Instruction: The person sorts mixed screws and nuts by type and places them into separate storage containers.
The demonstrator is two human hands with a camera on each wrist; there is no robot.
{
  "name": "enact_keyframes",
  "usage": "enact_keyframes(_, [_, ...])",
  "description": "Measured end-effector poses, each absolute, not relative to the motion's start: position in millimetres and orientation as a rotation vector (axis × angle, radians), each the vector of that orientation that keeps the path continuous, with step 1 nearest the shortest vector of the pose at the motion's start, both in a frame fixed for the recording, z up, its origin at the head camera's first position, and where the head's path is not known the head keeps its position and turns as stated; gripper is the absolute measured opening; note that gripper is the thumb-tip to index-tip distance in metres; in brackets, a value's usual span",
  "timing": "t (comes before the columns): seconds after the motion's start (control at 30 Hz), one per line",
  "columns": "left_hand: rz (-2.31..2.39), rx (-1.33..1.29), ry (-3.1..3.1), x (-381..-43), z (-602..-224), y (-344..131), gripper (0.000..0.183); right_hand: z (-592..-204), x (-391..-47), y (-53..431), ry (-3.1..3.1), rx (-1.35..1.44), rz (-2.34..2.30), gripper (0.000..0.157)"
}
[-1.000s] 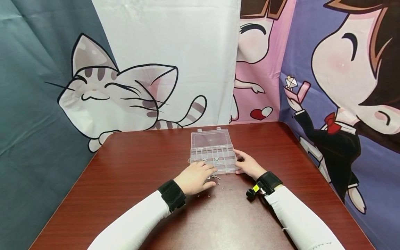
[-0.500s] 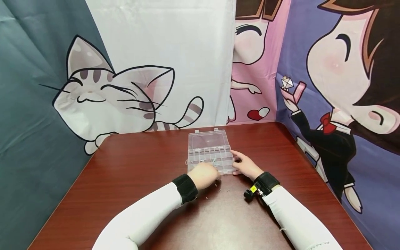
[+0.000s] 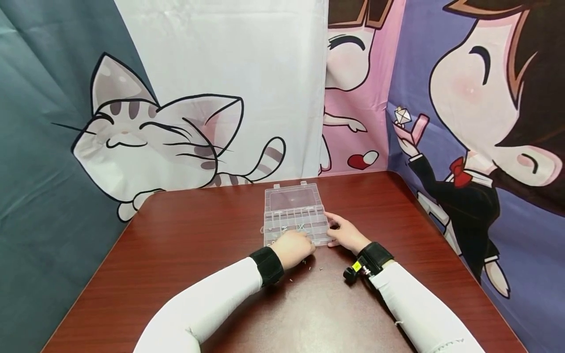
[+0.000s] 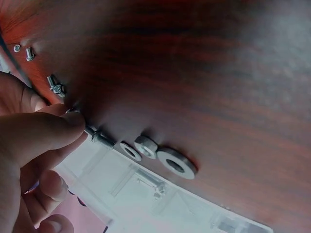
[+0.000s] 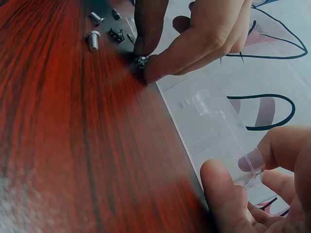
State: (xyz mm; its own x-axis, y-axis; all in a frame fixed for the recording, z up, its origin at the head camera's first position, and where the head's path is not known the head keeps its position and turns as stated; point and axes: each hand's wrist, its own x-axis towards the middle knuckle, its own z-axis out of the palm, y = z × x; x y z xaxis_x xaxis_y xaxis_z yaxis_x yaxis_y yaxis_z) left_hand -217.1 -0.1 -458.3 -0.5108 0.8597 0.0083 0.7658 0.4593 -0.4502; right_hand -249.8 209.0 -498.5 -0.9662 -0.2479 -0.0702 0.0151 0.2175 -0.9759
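Note:
My left hand (image 3: 293,249) is at the near edge of a clear plastic compartment box (image 3: 293,198), whose lid lies back. Between its thumb and index finger it pinches a small metal screw (image 5: 141,62), mostly hidden by the fingertips. Beside the fingers on the table lie another screw (image 4: 102,139), a small washer (image 4: 124,146), a nut (image 4: 139,145) and a large washer (image 4: 188,171). My right hand (image 3: 346,234) grips the box's right side, thumb at the near edge and fingers on the side wall.
Several small screws (image 5: 93,40) are scattered on the brown table (image 3: 335,314) in front of the box. Some compartments contain metal hardware (image 4: 151,180). A printed cloth backdrop (image 3: 247,59) stands behind the table.
My left hand has moved right and down from over the box's near left part, its fingers closing into a pinch by the loose hardware. My right hand stays on the box.

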Motion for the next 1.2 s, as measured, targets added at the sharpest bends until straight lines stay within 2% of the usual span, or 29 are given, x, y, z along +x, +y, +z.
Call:
enact_keyframes(0.4, [0.533, -1.412, -2.515, -212, -455, 0, 0.004, -505, -250, 208, 2.288, -0.205, -1.825, 0.071])
enact_keyframes(0.63, [0.272, -1.439, -2.578, -214, -436, -2, 0.005, -504, -250, 208, 2.285, -0.208, -1.826, 0.071])
enact_keyframes(0.87, [0.112, -1.346, -2.553, -238, -406, -2, 0.006, -503, -252, 211, 2.292, -0.207, -1.849, 0.07])
enact_keyframes(1.2, [0.152, -1.219, -2.696, -272, -401, -5, 0.009, -500, -248, 209, 2.275, -0.199, -1.844, 0.07])
